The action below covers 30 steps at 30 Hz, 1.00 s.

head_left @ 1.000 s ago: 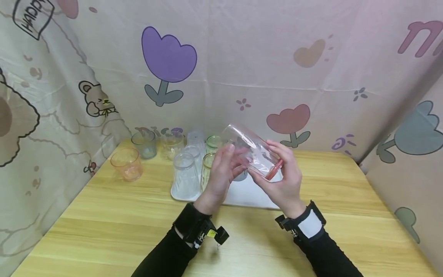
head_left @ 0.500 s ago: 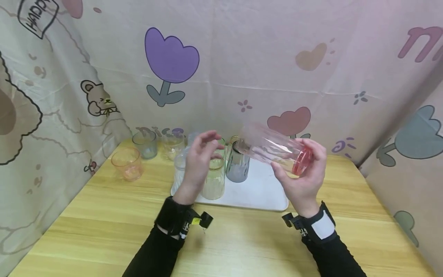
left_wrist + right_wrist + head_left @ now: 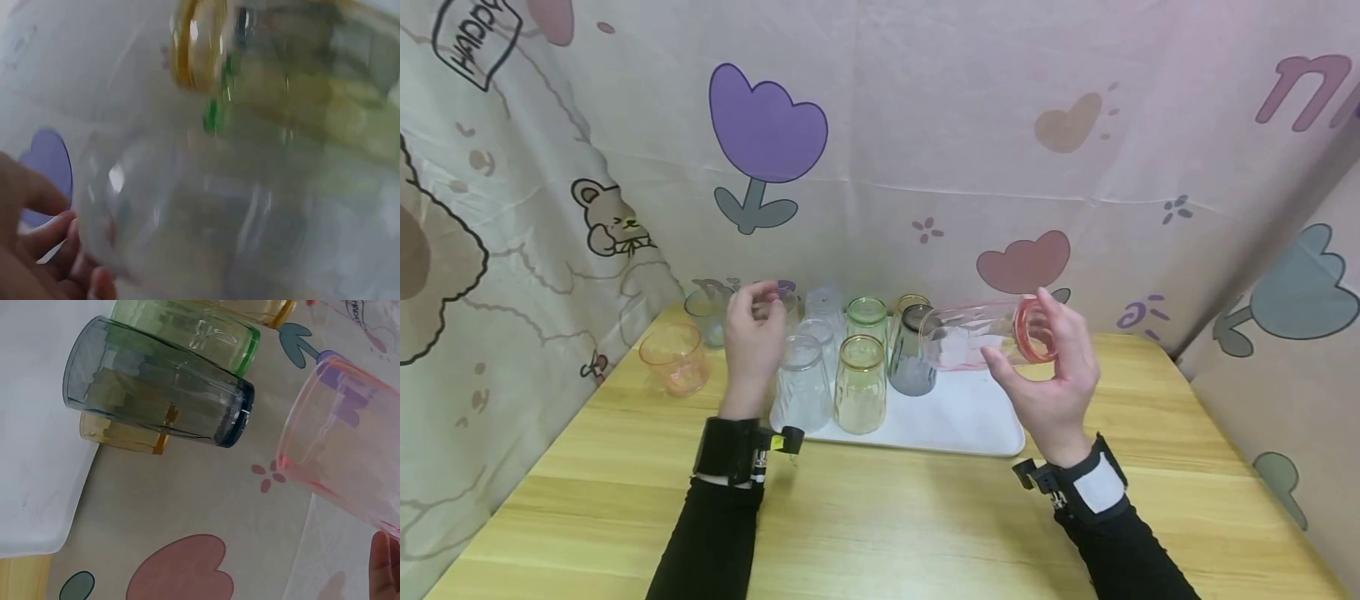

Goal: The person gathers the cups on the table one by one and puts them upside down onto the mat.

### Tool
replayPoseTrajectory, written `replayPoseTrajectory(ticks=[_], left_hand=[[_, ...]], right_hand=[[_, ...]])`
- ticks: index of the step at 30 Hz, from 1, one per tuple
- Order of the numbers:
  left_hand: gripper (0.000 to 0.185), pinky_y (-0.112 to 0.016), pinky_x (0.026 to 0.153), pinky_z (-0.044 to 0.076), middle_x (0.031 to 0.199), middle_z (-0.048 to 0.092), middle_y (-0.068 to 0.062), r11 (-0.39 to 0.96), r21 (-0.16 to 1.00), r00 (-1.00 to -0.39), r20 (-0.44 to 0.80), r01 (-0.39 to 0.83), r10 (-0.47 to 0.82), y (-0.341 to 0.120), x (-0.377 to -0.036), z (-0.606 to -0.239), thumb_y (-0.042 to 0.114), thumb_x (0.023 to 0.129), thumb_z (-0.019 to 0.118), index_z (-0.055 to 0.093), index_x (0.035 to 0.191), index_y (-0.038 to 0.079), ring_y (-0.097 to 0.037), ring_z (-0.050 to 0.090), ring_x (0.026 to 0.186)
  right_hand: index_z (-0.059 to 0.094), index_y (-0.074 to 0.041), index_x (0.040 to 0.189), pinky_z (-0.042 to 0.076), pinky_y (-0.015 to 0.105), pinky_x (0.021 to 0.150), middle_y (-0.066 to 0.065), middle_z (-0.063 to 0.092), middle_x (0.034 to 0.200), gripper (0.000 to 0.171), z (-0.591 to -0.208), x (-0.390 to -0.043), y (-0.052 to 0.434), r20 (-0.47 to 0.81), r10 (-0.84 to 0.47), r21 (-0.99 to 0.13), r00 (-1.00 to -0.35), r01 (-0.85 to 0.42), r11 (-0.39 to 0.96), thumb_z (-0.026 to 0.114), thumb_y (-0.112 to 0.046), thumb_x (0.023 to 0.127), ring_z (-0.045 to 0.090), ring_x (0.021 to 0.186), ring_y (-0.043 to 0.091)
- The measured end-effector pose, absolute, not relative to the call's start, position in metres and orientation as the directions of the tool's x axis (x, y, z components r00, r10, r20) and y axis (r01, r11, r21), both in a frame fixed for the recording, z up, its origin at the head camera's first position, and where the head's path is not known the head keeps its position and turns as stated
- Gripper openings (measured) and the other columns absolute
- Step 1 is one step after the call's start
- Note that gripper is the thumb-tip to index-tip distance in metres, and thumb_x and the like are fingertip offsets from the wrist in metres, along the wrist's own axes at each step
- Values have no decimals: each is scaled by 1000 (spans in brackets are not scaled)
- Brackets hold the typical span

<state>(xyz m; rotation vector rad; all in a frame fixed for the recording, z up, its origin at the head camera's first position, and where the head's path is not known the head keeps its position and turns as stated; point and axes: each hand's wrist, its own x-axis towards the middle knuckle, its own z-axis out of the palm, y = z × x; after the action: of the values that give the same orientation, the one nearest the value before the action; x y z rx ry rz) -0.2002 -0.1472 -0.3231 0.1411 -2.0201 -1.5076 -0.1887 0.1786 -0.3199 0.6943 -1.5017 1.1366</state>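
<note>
My right hand point(image 3: 1021, 332) grips a pink-tinted glass point(image 3: 970, 337) near its base and holds it on its side above the white tray point(image 3: 970, 425). The right wrist view shows that pink glass point(image 3: 344, 444) with its mouth towards a grey glass point(image 3: 156, 400). My left hand point(image 3: 758, 302) hovers at the tray's back left, fingers loosely curled beside a clear glass point(image 3: 777, 304). In the blurred left wrist view, a clear glass point(image 3: 187, 231) lies close to my fingers point(image 3: 56, 250), with no firm hold visible.
On the tray stand a clear glass point(image 3: 802, 383), a yellowish glass point(image 3: 859, 383), a green glass point(image 3: 867, 317) and the grey glass point(image 3: 912, 358), all upside down. An orange glass point(image 3: 673, 357) stands on the wooden table at the left. Printed curtains close in the back and sides.
My left hand let go of the pink glass and moved left to the back-left glasses. My right hand carried the glass right and levelled it over the tray.
</note>
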Motion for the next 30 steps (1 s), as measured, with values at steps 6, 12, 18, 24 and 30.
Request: replayPoseTrajectory(ticks=[6, 12, 18, 24, 30], left_hand=[[36, -53, 104, 49, 135, 60, -23, 508, 861, -950, 185, 33, -252, -182, -206, -340, 7, 104, 49, 57, 138, -2, -40, 58, 123], [38, -59, 108, 43, 137, 60, -27, 665, 744, -992, 22, -65, -121, -192, -210, -355, 8, 103, 48, 59, 138, -3, -45, 55, 128], [35, -60, 104, 46, 130, 64, -29, 722, 686, -995, -19, -86, -101, -194, -213, -368, 12, 101, 53, 63, 130, -6, -47, 59, 122], [31, -59, 102, 48, 125, 67, -30, 768, 640, -999, -25, -38, -28, -196, -215, -377, 6, 96, 55, 67, 121, -8, -49, 61, 118], [29, -55, 94, 53, 117, 70, -28, 764, 644, -999, -32, -43, -29, -196, -216, -381, 5, 94, 59, 70, 118, -8, -43, 66, 107]], right_hand=[[60, 8, 135, 50, 19, 87, 28, 65, 113, 79, -327, -192, 180, 928, 78, -365, -364, -847, 387, 87, -43, 81, 62, 106, 12], [56, 4, 141, 50, 19, 89, 19, 68, 127, 81, -330, -190, 180, 860, -34, -454, -510, -793, 406, 91, -2, 69, 64, 106, 18], [59, -3, 142, 48, 15, 85, 11, 69, 129, 80, -338, -191, 177, 764, -161, -490, -625, -724, 484, 95, -6, 70, 66, 103, 27], [61, -10, 141, 51, 21, 82, 7, 69, 128, 76, -346, -192, 170, 661, -237, -526, -712, -665, 530, 95, -13, 73, 65, 102, 23], [61, -10, 140, 57, 34, 80, 6, 69, 126, 74, -354, -193, 164, 588, -291, -534, -755, -632, 562, 95, -20, 75, 67, 103, 23]])
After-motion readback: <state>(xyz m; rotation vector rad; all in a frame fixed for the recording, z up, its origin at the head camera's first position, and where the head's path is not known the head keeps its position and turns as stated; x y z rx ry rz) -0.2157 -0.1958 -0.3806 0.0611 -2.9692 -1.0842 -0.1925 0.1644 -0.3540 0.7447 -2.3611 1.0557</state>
